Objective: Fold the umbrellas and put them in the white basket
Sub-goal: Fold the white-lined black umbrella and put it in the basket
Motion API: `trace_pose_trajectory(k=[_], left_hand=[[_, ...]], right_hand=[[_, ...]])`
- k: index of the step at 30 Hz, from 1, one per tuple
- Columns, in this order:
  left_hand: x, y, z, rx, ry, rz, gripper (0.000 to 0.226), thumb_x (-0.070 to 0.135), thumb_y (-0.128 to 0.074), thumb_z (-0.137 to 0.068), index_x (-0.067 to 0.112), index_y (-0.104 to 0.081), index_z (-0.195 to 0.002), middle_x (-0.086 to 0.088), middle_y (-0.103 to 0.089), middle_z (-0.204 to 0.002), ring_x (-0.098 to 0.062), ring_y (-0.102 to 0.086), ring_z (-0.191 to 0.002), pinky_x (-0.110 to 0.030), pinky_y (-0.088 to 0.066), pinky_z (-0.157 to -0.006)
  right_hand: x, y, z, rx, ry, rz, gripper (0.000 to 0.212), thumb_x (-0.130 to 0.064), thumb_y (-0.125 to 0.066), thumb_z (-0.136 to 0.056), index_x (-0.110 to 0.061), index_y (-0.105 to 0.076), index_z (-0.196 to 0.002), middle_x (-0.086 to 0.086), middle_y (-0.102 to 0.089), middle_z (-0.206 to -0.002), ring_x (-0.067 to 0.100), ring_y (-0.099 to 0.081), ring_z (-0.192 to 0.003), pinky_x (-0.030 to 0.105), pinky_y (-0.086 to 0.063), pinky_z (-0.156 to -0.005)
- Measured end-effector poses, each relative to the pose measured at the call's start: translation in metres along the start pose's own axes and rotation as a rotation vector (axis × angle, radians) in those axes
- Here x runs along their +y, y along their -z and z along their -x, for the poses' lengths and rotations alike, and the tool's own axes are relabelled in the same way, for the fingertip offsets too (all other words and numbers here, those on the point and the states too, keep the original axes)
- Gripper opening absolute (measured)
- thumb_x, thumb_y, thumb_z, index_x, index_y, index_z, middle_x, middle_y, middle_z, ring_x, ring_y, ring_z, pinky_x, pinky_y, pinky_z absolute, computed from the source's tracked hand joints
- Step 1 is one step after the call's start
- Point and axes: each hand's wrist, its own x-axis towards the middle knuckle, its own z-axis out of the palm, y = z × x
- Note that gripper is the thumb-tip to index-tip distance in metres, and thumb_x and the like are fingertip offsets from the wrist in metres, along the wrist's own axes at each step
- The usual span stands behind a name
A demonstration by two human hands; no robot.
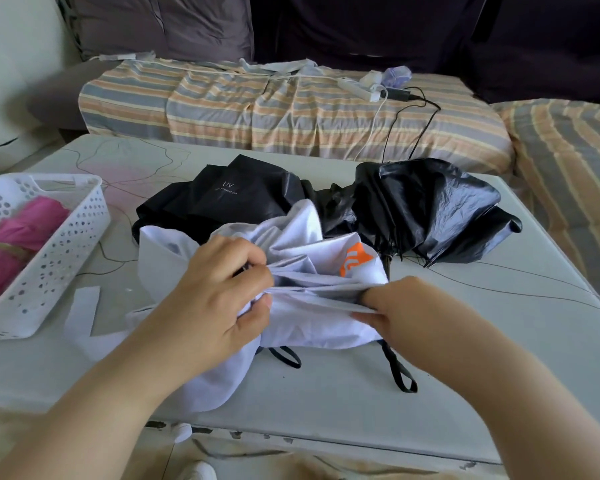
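Observation:
A white umbrella (302, 237) with an orange logo lies crumpled on the pale table (326, 403). My left hand (219, 289) pinches a gathered fold of its cloth at the middle. My right hand (395, 306) grips the same fold a little to the right. Two black wrist straps stick out below the cloth. Behind it lie a black umbrella marked UV (229, 192) and a second, half-collapsed black umbrella (426, 206). The white basket (45, 258) stands at the table's left edge and holds a folded pink umbrella (18, 237).
A striped bed cover (257, 109) runs along the far side of the table, with a white power strip (359, 89) and cables on it. A striped cushion (568, 174) lies to the right. The table's front edge is close to me.

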Motion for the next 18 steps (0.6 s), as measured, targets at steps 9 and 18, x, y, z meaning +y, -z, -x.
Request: trace_pose_trajectory(k=[9, 18], left_hand=[[-0.011, 0.007, 0.007, 0.01, 0.11, -0.007, 0.006, 0.021, -0.043, -0.087, 0.016, -0.044, -0.088, 0.001, -0.04, -0.096, -0.021, -0.041, -0.086, -0.019, -0.028, -0.083], [-0.012, 0.007, 0.007, -0.005, 0.119, 0.005, 0.007, 0.022, -0.043, -0.087, 0.016, -0.046, -0.089, 0.001, -0.042, -0.096, -0.015, -0.037, -0.086, -0.007, -0.023, -0.089]], right_hand=[[0.04, 0.015, 0.008, 0.533, 0.161, -0.373, 0.019, -0.019, -0.075, -0.077, -0.032, -0.061, -0.081, -0.015, -0.064, -0.084, 0.001, -0.055, -0.087, 0.006, -0.037, -0.08], [0.043, 0.003, -0.002, 0.319, 0.028, -0.651, 0.018, -0.02, -0.07, -0.084, -0.034, -0.064, -0.074, -0.019, -0.06, -0.071, -0.003, -0.053, -0.07, 0.006, -0.037, -0.065]])
